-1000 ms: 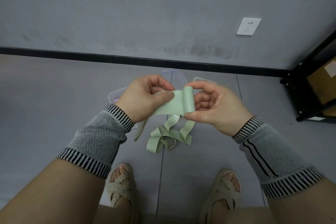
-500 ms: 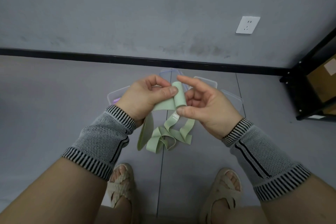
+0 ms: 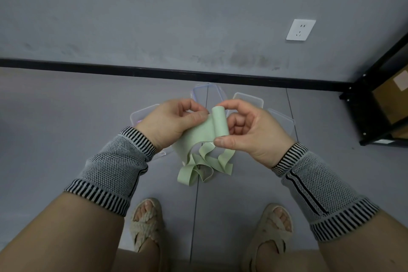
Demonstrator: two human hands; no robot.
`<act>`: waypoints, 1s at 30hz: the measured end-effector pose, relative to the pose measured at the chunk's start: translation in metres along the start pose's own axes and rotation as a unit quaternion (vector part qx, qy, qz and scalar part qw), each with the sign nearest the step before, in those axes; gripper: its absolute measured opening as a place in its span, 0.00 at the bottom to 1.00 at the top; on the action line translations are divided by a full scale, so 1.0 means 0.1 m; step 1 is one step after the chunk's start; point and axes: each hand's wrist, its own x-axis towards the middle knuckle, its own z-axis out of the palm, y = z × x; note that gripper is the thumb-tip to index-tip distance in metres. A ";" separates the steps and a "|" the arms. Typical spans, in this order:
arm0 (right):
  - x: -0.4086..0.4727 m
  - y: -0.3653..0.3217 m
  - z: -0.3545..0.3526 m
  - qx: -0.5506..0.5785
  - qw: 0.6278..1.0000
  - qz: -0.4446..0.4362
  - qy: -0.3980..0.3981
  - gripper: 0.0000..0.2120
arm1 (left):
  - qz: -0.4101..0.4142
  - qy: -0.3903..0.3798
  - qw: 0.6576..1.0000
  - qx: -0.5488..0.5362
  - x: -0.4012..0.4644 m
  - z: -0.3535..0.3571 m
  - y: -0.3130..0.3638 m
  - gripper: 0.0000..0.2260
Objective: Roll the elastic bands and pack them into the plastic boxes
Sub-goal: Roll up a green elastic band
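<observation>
Band (image 3: 217, 125) roll upright between hands, tail dangling.

The elastic band (image 3: 204, 137) is pale green. Both wrist sleeves (image 3: 114, 168) are grey mesh edged in black-and-white stripes, and the sandals (image 3: 146, 223) are cream. Grey wall (image 3: 154, 11), black skirting (image 3: 154, 72), white socket (image 3: 300, 29).

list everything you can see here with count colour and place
elastic band: one, pale green, partly rolled between the hands, tail heaped on the floor
plastic boxes: several, clear, on the floor behind the hands; exact count hidden
wall socket: one, white, on the grey wall
shelf frame: one, black, far right, holding a brown carton
sandals: two, beige, on the feet
sleeves: two, grey with striped cuffs
left hand: pinches the band
right hand: pinches the roll
</observation>
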 end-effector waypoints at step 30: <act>-0.01 -0.06 -0.03 -0.027 0.999 0.005 -0.018 0.31 | 0.028 -0.010 0.994 -0.101 0.00 0.07 0.04 0.14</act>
